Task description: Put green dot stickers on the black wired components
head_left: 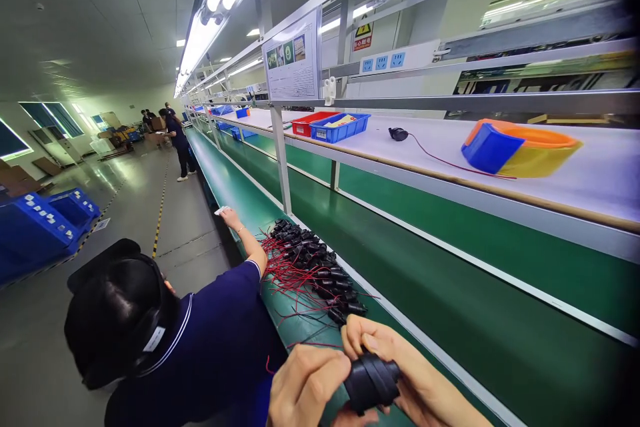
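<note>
Green conveyor belt (400, 240): one, running the full length of the line, bottom right to far left.
White shelf (550, 180) above it: one level, holding the bins below.
Co-worker in navy polo (210, 347) and black cap (115, 314): one, just left of the wearer, leaning over the belt edge, arm stretched forward, hand (230, 217) resting on the belt rim by a small white scrap.
More people far down the aisle (177, 140): at least two, too small to count reliably.
Blue crates (45, 224) on the floor at left: two visible.
Stacked bins (520, 147) on shelf, right: blue, orange and yellow nested together, tipped on their side; three colours, exact count unclear.
Trays further down the shelf: one red (307, 124), one blue (340, 127), side by side and touching. More blue bins behind, too far off to count.
Posted instruction sheet (293, 57): one, hung on the frame.
Pile of black parts with red leads (315, 274) on the belt edge: dozens, tangled, not countable.
Single black part (399, 134) on shelf with one long red wire trailing to the stacked bins.
Black ribbed part (373, 380): one, held off the belt at bottom centre, between both hands.
Left hand (307, 384): fingers curled, gripping the part's left side.
Right hand (400, 360): wrapped round top and right side, thumb and fingers closed on it.
</note>
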A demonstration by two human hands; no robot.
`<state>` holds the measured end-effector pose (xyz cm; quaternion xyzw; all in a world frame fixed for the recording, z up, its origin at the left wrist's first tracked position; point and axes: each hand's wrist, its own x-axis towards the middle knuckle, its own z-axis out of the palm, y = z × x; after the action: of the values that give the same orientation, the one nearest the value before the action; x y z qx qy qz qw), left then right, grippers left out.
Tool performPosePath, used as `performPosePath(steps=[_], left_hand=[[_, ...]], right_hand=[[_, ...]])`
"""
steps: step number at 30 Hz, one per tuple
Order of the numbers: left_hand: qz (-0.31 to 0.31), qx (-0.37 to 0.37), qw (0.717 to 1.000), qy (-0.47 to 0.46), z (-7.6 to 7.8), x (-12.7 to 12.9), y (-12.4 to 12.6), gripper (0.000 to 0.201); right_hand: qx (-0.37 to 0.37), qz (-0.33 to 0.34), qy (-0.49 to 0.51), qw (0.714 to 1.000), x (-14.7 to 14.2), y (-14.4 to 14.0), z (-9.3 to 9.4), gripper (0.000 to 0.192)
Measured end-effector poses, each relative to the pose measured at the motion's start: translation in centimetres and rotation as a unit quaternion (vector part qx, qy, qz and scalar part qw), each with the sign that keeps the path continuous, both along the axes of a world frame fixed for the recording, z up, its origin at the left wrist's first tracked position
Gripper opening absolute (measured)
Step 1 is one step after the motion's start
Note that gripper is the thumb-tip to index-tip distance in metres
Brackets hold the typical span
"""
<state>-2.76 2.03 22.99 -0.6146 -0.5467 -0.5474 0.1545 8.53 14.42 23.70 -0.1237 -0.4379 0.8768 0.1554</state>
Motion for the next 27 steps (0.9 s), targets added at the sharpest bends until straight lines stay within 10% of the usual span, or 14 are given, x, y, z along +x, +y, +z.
performPosePath(steps=[4,9,11,20,27], left_hand=[[-0.051,-0.103,0.965,-0.236,0.8,0.1,-1.3,0.040],[-0.232,-0.273,0.721,-0.593,-0.1,-0.8,-2.6,0.064],[-0.286,-0.260,0.671,-0.633,-1.1,-0.9,-3.0,0.064],[-0.404,-0.281,0.604,-0.627,-3.2,-1.4,-6.7,0.052],[-0.258,-0.422,0.538,-0.683,-12.0,-1.9,-8.5,0.057]], right_hand=[[-0.037,-0.007,-0.007,0.999,-0.4,-1.8,-0.7,0.051],[0.025,-0.020,-0.026,0.999,-0.4,-4.5,-0.1,0.052],[0.073,-0.034,-0.042,0.996,-0.1,-5.5,0.4,0.051],[0.206,-0.128,-0.123,0.962,0.2,-9.6,0.0,0.049],[0.270,-0.237,-0.301,0.884,5.4,-12.7,-12.0,0.049]])
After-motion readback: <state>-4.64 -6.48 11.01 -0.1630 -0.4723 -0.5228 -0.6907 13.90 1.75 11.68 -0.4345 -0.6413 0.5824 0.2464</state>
